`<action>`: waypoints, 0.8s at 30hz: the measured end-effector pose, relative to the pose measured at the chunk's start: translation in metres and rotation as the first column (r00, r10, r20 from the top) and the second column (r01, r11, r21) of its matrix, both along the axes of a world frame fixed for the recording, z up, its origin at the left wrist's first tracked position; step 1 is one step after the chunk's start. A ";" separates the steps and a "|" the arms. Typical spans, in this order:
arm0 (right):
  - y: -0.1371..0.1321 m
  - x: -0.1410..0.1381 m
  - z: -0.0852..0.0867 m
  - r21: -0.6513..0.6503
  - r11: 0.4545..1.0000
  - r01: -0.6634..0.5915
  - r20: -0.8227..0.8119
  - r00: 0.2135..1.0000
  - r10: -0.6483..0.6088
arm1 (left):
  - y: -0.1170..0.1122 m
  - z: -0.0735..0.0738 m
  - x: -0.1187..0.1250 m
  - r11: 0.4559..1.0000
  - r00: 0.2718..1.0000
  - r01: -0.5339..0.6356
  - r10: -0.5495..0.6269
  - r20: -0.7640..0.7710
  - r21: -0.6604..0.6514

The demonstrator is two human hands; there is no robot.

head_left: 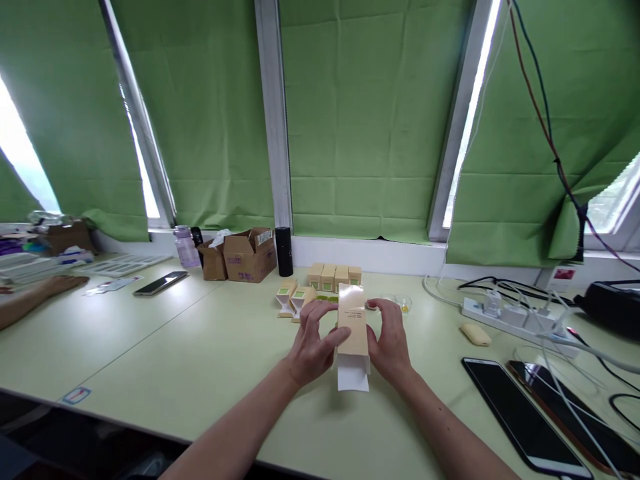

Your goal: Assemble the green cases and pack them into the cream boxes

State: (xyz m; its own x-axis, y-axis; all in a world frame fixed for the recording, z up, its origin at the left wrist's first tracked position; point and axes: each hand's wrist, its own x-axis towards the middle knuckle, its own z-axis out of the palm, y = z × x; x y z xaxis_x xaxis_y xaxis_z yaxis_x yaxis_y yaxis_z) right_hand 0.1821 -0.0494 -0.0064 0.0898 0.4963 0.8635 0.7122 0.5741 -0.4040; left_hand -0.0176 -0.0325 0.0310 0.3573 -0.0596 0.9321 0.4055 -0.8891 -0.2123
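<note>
Between my two hands is a small tan cardboard box [353, 327] with printed text, its white-lined flap hanging out at the near end. My left hand [314, 340] grips the box's left side, thumb on its front face. On the right side, my right hand [389, 337] holds it with thumb and bent fingers. Just beyond my left hand lie two tan cartons [295, 298] with open flaps. Behind the held box stands a row of closed tan boxes [334, 275] with green labels. Small clear round containers [403, 304] sit beyond my right hand, partly hidden.
Brown cardboard boxes [250, 257], a black bottle [283, 251] and a purple bottle [186, 247] stand at the back. A phone [161, 283] lies left, near another person's hand [65, 285]. A power strip [517, 320], cables and a large phone [523, 413] occupy the right.
</note>
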 end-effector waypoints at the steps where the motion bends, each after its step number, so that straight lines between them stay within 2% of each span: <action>1: 0.000 0.000 0.000 -0.003 1.000 0.000 -0.004 1.000 0.000 | 0.000 0.000 0.000 1.000 1.000 -0.004 0.004 -0.005 -0.005; 11: -0.002 -0.002 0.001 -0.001 1.000 -0.019 -0.001 1.000 0.019 | 0.002 -0.005 -0.002 0.998 1.000 -0.018 0.017 -0.010 -0.058; 15: -0.002 -0.003 0.001 -0.011 1.000 -0.014 0.001 1.000 0.014 | 0.003 -0.006 -0.001 0.997 1.000 0.010 -0.011 -0.002 -0.074; 18: -0.002 -0.004 0.001 -0.001 1.000 -0.006 0.015 1.000 0.006 | 0.004 -0.006 -0.001 0.976 0.999 0.039 -0.035 0.020 -0.215; 21: -0.002 -0.004 0.002 0.023 1.000 -0.005 0.032 0.999 0.004 | 0.009 -0.006 0.000 0.918 0.993 0.098 -0.063 0.102 -0.385; 24: -0.002 -0.003 0.002 0.029 1.000 -0.005 0.041 0.999 0.004 | 0.015 -0.005 0.001 0.872 0.977 0.155 -0.067 0.201 -0.464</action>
State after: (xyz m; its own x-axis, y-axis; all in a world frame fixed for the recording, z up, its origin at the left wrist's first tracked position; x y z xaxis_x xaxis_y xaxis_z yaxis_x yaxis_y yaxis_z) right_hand 0.1786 -0.0511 -0.0044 0.0521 0.4710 0.8806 0.7251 0.5884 -0.3576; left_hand -0.0170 -0.0179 0.0260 0.2050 0.3756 0.9038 0.2893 -0.9054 0.3107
